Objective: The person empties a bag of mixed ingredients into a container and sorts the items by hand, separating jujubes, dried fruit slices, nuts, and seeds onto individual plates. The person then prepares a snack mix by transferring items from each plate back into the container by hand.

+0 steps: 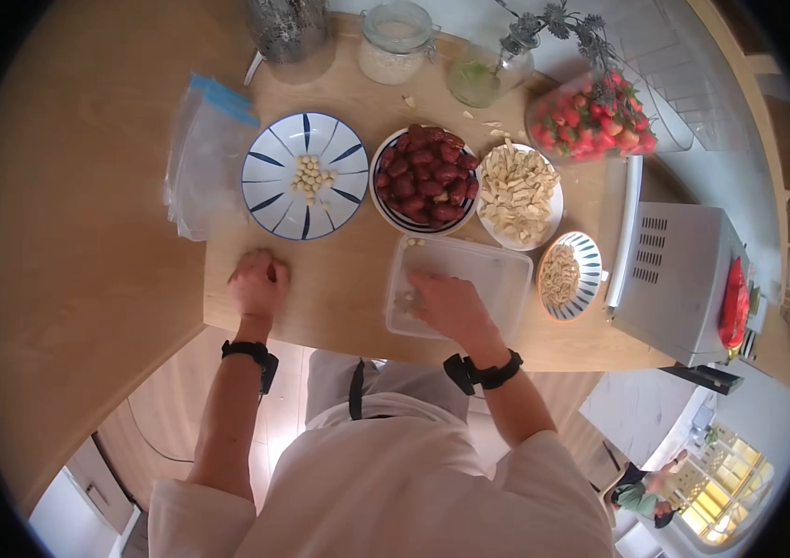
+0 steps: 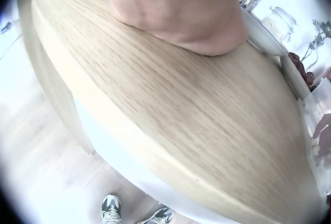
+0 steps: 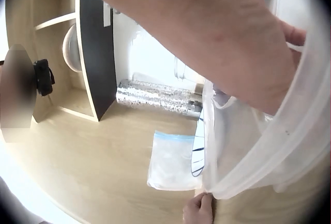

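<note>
The right hand (image 1: 458,307) reaches into the plastic box (image 1: 505,279), its grip hidden — pale bits (image 1: 415,242) lie beyond its fingers, at the far left corner. The box's long axis runs sideways. The left hand (image 1: 258,283), curled on the table (image 1: 334,288), sits farther off leftward; whether it holds anything is unclear.
</note>
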### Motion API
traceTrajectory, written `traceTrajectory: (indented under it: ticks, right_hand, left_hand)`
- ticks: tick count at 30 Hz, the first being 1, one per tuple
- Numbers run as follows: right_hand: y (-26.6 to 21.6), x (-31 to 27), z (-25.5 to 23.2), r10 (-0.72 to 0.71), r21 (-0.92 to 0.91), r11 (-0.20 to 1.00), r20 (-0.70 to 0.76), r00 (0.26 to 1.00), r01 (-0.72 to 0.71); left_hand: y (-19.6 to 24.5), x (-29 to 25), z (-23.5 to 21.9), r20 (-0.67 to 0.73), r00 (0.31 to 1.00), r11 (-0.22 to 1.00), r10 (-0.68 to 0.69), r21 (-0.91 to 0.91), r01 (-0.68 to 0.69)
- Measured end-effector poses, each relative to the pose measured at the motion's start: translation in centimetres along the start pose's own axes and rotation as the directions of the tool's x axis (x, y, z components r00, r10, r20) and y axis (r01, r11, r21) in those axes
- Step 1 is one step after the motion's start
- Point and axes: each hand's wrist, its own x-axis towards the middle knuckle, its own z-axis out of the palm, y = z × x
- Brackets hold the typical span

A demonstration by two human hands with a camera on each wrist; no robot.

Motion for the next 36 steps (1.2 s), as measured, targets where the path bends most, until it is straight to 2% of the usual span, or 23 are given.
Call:
traceTrajectory:
  ticks: [1, 5, 7, 11, 14, 16, 20, 22, 26, 29, 31, 36]
  right_hand:
    - [-0.3, 0.3, -0.1, 0.0, -0.064, 0.998, 0.043, 0.999, 0.002]
    - [-0.5, 1.1, -0.4, -0.108, -0.02, 0.994, 0.056, 0.993, 0.109]
    - [-0.5, 1.6, -0.5, -0.082, -0.107, 0.99, 0.13, 0.988, 0.096]
    - [0.6, 1.8, 0.0, -0.135, -0.058, 0.988, 0.082, 0.987, 0.14]
    - [1.3, 1.5, -0.1, -0.141, -0.064, 0.986, 0.136, 0.981, 0.151]
    - [0.6, 1.2, 0.0, -0.165, 0.035, 0.986, 0.092, 0.982, 0.162]
    - [1.0, 1.4, 1.4, -0.08, -0.009, 0.997, 0.085, 0.993, 0.081]
    - [1.4, 1.4, 1.7, -0.127, -0.023, 0.991, 0.058, 0.99, 0.128]
    - [1.6, 1.3, 1.4, -0.085, 0.016, 0.996, 0.125, 0.989, 0.084]
    - [1.2, 0.8, 0.8, -0.091, 0.031, 0.996, 0.109, 0.99, 0.088]
    - [0.5, 1.0, 0.7, -0.094, 0.031, 0.995, 0.027, 0.995, 0.094]
    - [-1.2, 1.7, 1.2, -0.035, -0.036, 0.999, 0.045, 0.998, 0.037]
  left_hand:
    - [0.0, 0.0, 0.1, 0.008, 1.0, 1.0, -0.004, -0.006, 0.004]
    - [-0.5, -0.1, 0.3, -0.017, 1.0, 0.999, 0.024, -0.042, -0.024]
    - [-0.3, 0.0, -0.1, 0.012, 1.0, 1.0, 0.006, -0.013, -0.006]
    - [0.6, 0.4, -0.6, 0.002, 1.0, 1.0, -0.016, -0.002, 0.016]
    - [0.6, 0.3, -0.6, 0.011, 1.0, 1.0, 0.001, -0.021, -0.001]
    - [0.6, 0.5, -0.6, -0.014, 1.0, 0.999, 0.015, -0.032, -0.015]
    - [0.6, 0.2, -0.4, -0.025, 0.999, 0.998, 0.046, -0.037, -0.047]
    - [0.6, 0.3, -0.4, -0.021, 0.999, 0.998, 0.049, -0.04, -0.05]
    - [0.4, 0.3, -0.3, -0.032, 0.998, 0.998, 0.06, 0.03, -0.059]
    - [0.3, 0.2, -0.3, -0.03, 0.997, 0.997, 0.073, 0.039, -0.071]
    - [0.3, 0.2, -0.1, -0.037, 0.997, 0.997, 0.072, 0.04, -0.07]
    - [0.2, 0.1, -0.1, -0.04, 0.997, 0.996, 0.069, 0.055, -0.067]
